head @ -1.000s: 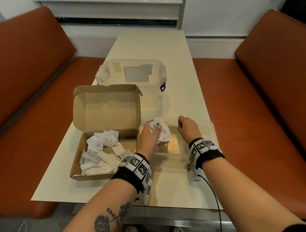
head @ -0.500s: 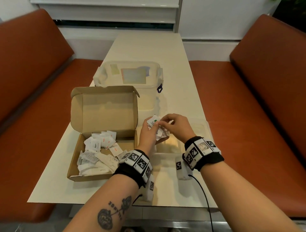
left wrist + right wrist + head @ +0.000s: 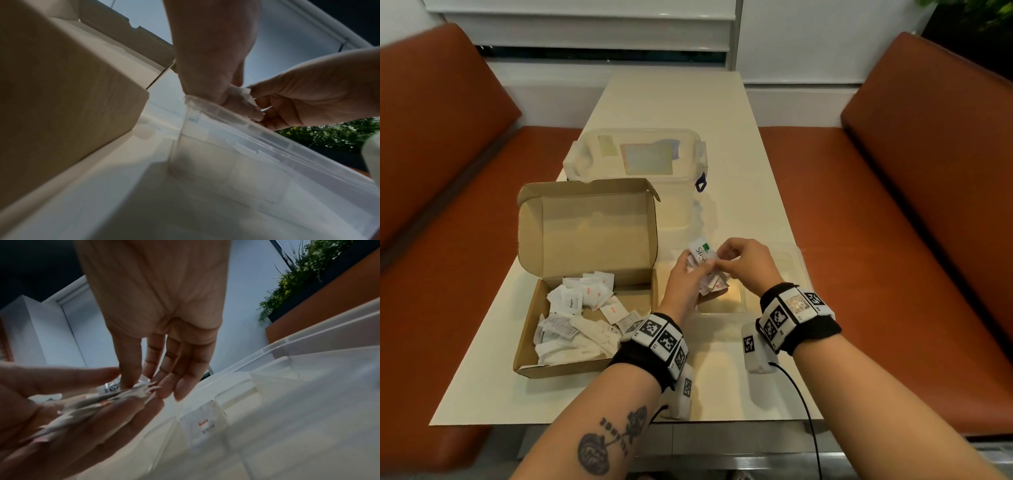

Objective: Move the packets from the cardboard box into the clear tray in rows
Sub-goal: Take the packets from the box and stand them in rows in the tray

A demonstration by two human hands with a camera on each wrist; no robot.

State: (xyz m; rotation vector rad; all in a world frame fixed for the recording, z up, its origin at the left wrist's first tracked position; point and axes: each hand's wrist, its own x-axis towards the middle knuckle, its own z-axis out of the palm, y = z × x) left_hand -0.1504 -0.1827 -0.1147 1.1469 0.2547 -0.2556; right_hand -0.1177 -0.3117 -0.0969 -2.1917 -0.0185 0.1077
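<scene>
Matt brown corrugated cardboard box (image 3: pixel 585 236) holding crinkled white paper packets (image 3: pixel 582 308); smooth, clear plastic tray (image 3: pixel 308 402); translucent, frosted plastic lidded tub (image 3: pixel 637 161); glossy cream table (image 3: pixel 739 171); smooth orange leather-look benches (image 3: pixel 893 205).

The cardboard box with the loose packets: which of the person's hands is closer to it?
Left. The left hand grips a bunch of packets just beside the cardboard box, over the clear tray. The right hand sits farther out, pinching that bunch.
</scene>
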